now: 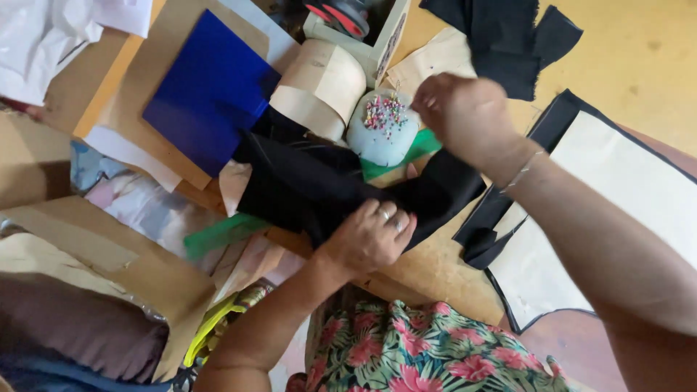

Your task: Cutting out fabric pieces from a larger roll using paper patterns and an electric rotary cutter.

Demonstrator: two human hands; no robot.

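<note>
A: Left hand (370,236), state?
B: Fingers curled, pressing down and pinching a fold of black cloth (319,181) against the wooden table (428,272). Rings on two fingers.

A: Right hand (465,112)?
B: Raised beyond the left, fingertips bunched together at the edge of a pincushion (383,127). Whether a pin sits between them cannot be told; too small.

A: How does the cloth lie from the hands?
B: Directly under the left hand, running from upper left to lower right, then up again under the right wrist. Long axis crosswise to the person. Left hand is on it; right hand is above it, nearer the cushion.

A: Materials?
B: Cloth matte, soft, creased. Cushion a pale grey dome, studded with coloured pin heads. Just left of it, a curled cream paper roll (323,87); further left, a stiff blue sheet (207,91). A green ruler (218,236) shows left of the left hand. Right of the right forearm, a cream panel edged in black (624,181).
</note>
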